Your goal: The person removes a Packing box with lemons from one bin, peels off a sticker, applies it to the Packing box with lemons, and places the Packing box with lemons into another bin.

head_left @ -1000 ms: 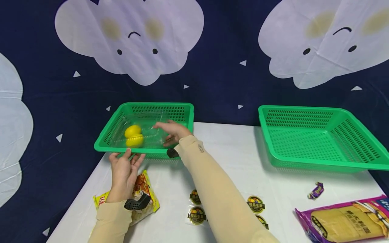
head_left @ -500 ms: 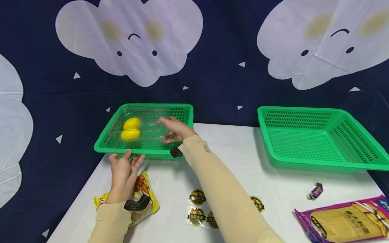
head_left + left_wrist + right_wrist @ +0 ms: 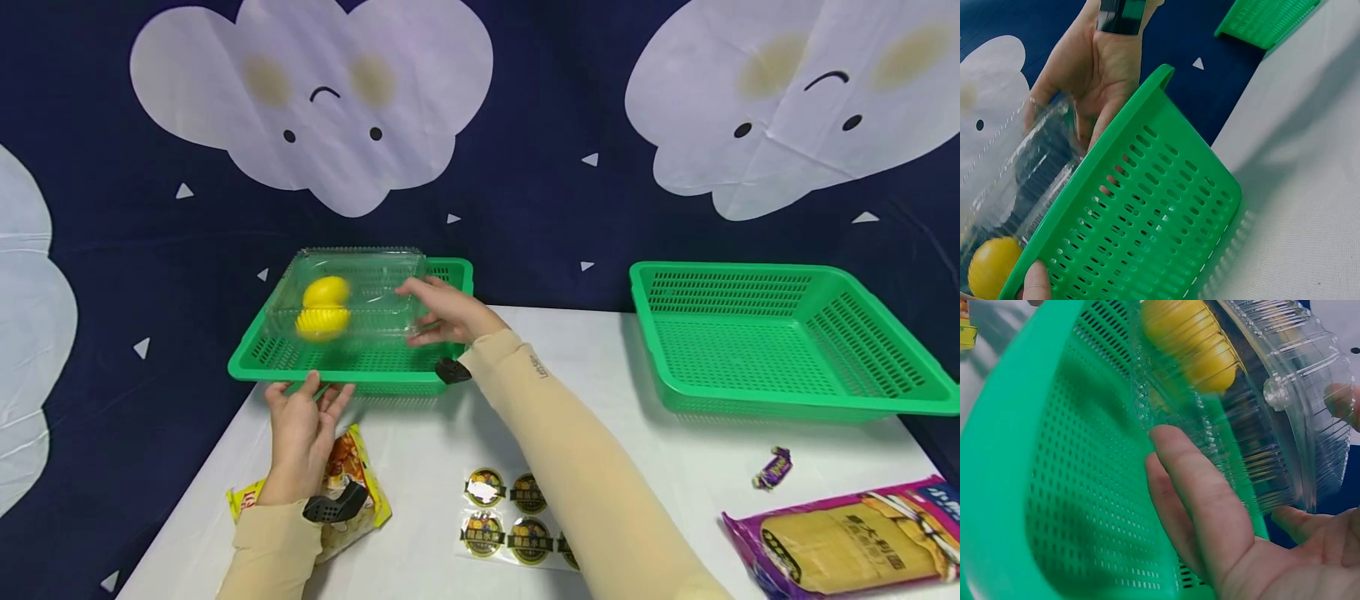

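Two yellow lemons [image 3: 326,292] lay at the left end of a clear plastic clamshell container [image 3: 378,287]. Half a second earlier it sat lower inside the left green basket [image 3: 390,377]; now it was raised, its far edge above the basket's back rim. The right hand [image 3: 450,312] gripped its right end between thumb and fingers. The left hand [image 3: 300,429] had not moved, its fingers loosely spread against the basket's front rim; the lower fingertips were hard to make out. Glare blurred the container's edges, though its lid was probably down. The left forearm covered part of a yellow food bag [image 3: 356,467], and the right sleeve [image 3: 592,475] hid part of a round-sticker sheet [image 3: 517,521]. To the right stood another green basket [image 3: 795,398], with a purple-wrapped candy [image 3: 773,468] and a purple noodle packet [image 3: 847,537], cut off by the frame, in front.
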`<state>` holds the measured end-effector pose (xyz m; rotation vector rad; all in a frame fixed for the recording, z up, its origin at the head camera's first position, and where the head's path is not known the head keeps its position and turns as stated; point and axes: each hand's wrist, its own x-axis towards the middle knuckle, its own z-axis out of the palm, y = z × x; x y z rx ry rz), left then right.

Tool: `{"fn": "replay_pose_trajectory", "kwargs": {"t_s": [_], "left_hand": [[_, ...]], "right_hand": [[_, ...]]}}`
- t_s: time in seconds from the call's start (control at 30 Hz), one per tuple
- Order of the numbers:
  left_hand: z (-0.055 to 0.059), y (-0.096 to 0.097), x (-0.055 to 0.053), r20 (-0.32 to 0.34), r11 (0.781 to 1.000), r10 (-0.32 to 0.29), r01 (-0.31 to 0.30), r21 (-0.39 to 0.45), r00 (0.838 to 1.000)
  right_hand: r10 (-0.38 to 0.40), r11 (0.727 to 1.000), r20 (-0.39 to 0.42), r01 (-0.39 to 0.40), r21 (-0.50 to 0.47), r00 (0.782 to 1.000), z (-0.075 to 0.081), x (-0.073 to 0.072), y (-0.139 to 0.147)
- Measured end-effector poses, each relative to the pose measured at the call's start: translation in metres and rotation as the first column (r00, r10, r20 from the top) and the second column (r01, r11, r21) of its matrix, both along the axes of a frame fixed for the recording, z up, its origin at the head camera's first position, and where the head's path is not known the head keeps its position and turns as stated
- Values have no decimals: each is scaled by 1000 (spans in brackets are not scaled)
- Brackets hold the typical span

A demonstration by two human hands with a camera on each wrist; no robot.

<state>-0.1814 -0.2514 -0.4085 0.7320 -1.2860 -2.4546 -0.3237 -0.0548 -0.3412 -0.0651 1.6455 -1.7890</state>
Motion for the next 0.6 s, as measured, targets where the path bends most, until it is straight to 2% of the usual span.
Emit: {"fn": "replay_pose_trajectory", "kwargs": {"t_s": [0.4, 0.6], "left_hand": [[0, 0, 0, -18, 1000, -7, 7, 2, 1000], [0, 0, 0, -17, 1000, 6, -6, -5, 1000]], "right_hand": [[0, 1000, -16, 0, -2, 1000, 13, 3, 28], [23, 1000, -66, -22, 20, 998, 18, 6, 42]]}}
